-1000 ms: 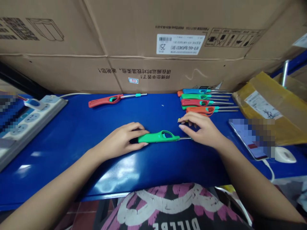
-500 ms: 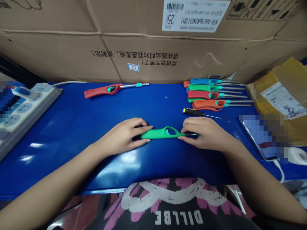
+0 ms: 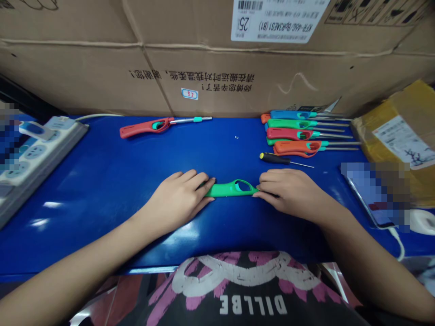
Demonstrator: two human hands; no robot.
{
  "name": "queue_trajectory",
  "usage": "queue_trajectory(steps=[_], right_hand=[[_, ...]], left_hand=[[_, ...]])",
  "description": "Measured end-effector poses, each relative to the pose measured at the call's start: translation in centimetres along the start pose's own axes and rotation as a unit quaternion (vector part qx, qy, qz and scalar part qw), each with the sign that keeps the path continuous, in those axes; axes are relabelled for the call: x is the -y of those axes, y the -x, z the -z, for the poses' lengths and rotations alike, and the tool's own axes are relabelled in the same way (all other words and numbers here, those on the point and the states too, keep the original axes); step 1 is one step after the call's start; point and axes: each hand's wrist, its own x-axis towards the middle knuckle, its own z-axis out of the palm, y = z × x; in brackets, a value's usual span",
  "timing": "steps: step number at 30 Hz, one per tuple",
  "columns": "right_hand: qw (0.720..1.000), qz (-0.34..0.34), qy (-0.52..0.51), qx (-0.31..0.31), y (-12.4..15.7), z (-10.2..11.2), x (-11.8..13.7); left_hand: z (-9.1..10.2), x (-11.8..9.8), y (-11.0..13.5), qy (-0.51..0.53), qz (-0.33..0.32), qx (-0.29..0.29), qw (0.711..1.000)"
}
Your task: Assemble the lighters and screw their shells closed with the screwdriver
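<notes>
Glossy blue tabletop (image 3: 234,231), green lighter (image 3: 222,190) with teal trigger (image 3: 237,186), left hand (image 3: 180,194) gripping one end, right hand (image 3: 292,194) pinching the other

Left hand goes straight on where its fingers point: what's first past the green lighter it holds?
Probably the right hand, at the other end of the green lighter; depth is hard to judge here.

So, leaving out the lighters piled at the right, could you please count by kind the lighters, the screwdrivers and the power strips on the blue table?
Lighters: 2 (the green lighter and the red lighter)
Screwdrivers: 1 (the black-and-yellow screwdriver)
Power strips: 1 (the white power strip)
Total: 4
</notes>
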Motion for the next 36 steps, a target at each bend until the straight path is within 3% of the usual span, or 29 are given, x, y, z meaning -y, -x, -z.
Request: queue_trajectory(steps=[4, 11, 29, 36], right_hand=[[1.000, 0.001, 0.024, -0.006, -0.1, -0.1, 0.2], [0.999, -0.003, -0.025, -0.024, 0.0, -0.3, -0.3], [0.998, -0.026, -0.059, -0.017, 0.1, -0.7, -0.3], [0.999, -0.024, 0.027, -0.009, -0.2, -1.0, 0.4]], left_hand=[[0.0, -0.4, 0.1, 0.067, 0.022, 0.004, 0.997], [0.1, 0.6, 0.2, 0.213, 0.043, -0.007, 0.976], [-0.7, 1.0, 0.3, 0.303, 0.085, -0.031, 0.949], [-0.4, 1.0, 0.3, 0.259, 0.059, -0.010, 0.964]])
